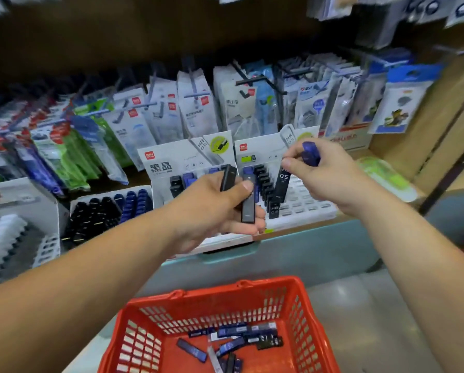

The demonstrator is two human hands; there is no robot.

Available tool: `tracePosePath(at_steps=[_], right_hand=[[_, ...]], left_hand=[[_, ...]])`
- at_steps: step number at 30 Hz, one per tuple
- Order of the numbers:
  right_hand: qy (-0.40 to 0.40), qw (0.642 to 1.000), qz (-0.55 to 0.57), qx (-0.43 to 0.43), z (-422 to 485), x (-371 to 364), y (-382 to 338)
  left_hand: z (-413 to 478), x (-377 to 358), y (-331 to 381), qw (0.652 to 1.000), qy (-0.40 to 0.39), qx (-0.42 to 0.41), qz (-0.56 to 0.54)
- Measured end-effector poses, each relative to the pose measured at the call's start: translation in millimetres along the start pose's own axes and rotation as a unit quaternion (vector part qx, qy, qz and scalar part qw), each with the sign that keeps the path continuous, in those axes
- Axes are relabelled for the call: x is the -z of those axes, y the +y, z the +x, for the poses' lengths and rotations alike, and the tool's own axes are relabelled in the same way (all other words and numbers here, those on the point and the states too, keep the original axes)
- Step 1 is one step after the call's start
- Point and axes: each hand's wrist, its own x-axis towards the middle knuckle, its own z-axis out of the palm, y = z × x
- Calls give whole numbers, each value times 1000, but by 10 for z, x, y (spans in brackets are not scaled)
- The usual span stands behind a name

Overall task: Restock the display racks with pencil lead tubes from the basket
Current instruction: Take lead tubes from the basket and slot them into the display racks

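Black 0.5 lead tube: my right hand is pinching it by the top, holding it upright over the white display rack. A blue tube is sitting curled in the same hand. Spare dark tubes: my left hand is gripping them alongside. Basket below: loose tubes are waiting. Step, I am judging: slotting. Next move is calling for an empty slot.

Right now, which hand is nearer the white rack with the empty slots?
Right. The right hand holds a black tube directly over the white rack; the left hand, gripping dark tubes, is off to its left.
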Motion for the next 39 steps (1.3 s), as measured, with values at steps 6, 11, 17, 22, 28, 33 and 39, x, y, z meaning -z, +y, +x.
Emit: tracePosePath(at_steps=[6, 11, 17, 22, 28, 33, 39], right_hand=[[-7, 996, 68, -61, 17, -46, 88], [23, 992, 96, -78, 79, -91, 124], [108, 985, 113, -73, 176, -11, 192], [150, 978, 122, -75, 212, 82, 334], [232, 961, 125, -89, 224, 281, 563], [204, 967, 104, -108, 219, 287, 728], [192, 965, 122, -133, 228, 277, 815]], left_hand=[[89, 63, 27, 999, 3, 30, 15], [90, 58, 149, 999, 7, 46, -3], [347, -55, 335, 994, 1, 30, 106], [758, -178, 411, 961, 43, -57, 269], [1298, -322, 394, 921, 114, -160, 335], [1644, -361, 260, 897, 151, -172, 378], [1722, -371, 215, 843, 171, -168, 481]])
